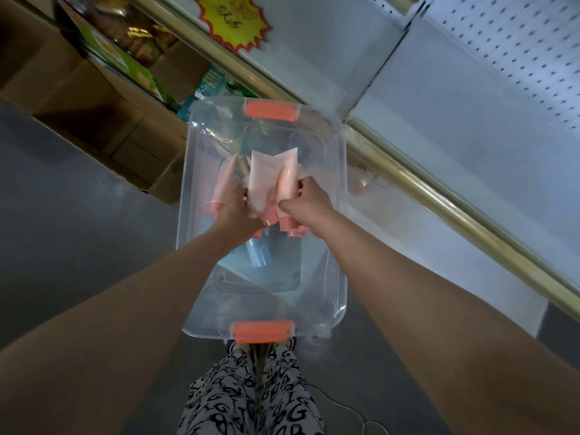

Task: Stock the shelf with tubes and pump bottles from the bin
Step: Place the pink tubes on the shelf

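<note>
Item: bundle of soft pink plastic squeeze tubes (pixel 265 174), gathered inside the outline of the clear plastic storage bin (pixel 340 233) on the floor.

Detail: left hand (pixel 237 211) and right hand (pixel 309 208) each curl round several tubes near the cap end, crimped tails pointing away from the person. I cannot tell whether the bundle is clear of the rim. Likely light, squashy in the body, glossy and apt to slide against one another; stiffest at the cap shoulder, so the best hold is there. Not fragile. A pale blue container (pixel 259 255) lies on the bin floor. The white metal shelf (pixel 470 127) stands just beside the bin, on the right.
</note>
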A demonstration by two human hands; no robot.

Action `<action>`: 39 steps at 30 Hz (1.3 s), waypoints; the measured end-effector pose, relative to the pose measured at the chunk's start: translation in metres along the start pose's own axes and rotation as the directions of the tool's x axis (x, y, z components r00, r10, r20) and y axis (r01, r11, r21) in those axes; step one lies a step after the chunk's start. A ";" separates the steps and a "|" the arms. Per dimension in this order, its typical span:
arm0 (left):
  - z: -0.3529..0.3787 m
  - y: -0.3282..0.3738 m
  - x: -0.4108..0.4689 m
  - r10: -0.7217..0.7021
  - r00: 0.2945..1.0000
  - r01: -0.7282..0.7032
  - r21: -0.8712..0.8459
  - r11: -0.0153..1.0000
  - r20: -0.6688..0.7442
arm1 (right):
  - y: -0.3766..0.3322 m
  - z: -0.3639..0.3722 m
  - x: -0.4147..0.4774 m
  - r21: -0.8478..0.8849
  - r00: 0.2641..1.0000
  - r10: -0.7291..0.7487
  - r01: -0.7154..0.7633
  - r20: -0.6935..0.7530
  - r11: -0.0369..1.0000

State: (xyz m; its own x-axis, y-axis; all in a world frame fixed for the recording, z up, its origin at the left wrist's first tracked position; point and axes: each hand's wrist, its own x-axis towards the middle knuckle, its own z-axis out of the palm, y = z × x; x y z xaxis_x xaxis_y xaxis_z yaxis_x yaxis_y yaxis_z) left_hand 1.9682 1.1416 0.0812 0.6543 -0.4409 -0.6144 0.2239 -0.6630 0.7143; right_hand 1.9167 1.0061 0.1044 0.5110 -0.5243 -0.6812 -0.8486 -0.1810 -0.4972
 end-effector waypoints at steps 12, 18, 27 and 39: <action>-0.023 0.058 -0.090 0.128 0.991 -0.115 -0.217 0.969 0.049 | -0.001 -0.060 -0.108 0.039 0.978 -0.168 0.173 -0.121 0.984; -0.031 0.086 -0.129 0.169 0.985 -0.162 -0.183 0.970 0.020 | -0.008 -0.086 -0.165 0.088 0.953 -0.224 0.246 -0.204 0.965; -0.018 0.154 -0.182 0.319 0.945 -0.298 -0.202 0.933 0.079 | -0.003 -0.146 -0.233 0.138 0.890 -0.239 0.312 -0.388 0.940; 0.048 0.253 -0.226 0.503 0.855 -0.481 -0.172 0.859 0.122 | 0.056 -0.243 -0.299 0.279 0.808 -0.181 0.389 -0.560 0.878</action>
State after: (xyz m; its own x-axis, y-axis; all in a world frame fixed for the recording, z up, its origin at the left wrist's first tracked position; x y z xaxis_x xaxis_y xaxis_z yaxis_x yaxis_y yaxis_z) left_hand 1.8422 1.0448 0.3847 0.5844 -0.7847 -0.2067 0.0014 -0.2537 0.9673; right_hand 1.6830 0.9506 0.4109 0.4893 -0.8573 -0.1599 -0.5074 -0.1308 -0.8517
